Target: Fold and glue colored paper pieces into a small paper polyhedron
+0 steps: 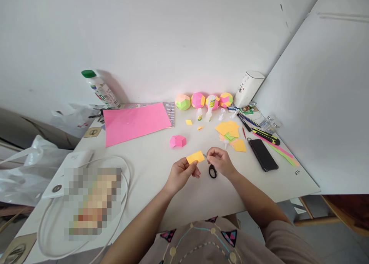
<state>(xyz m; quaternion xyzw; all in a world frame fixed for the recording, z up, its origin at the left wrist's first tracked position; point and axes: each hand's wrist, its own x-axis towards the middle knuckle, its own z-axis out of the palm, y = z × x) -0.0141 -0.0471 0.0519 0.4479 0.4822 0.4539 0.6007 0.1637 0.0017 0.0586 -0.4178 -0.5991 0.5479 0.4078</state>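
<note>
White table (150,167) against white wall (161,44); left hand (179,174) pinching paper (195,157); right hand (221,161) gripping scissors (211,166)

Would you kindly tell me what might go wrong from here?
The black-handled metal scissors in the right hand point toward the yellow-orange four-sided paper piece in the left hand, so a slip might nick a finger or miscut it.
The pink faceted paper form sits just beyond the left hand and could be bumped or dented.
The loose yellow-orange and green paper pieces lie just beyond the right hand, so a sweep of it might scatter them.
</note>
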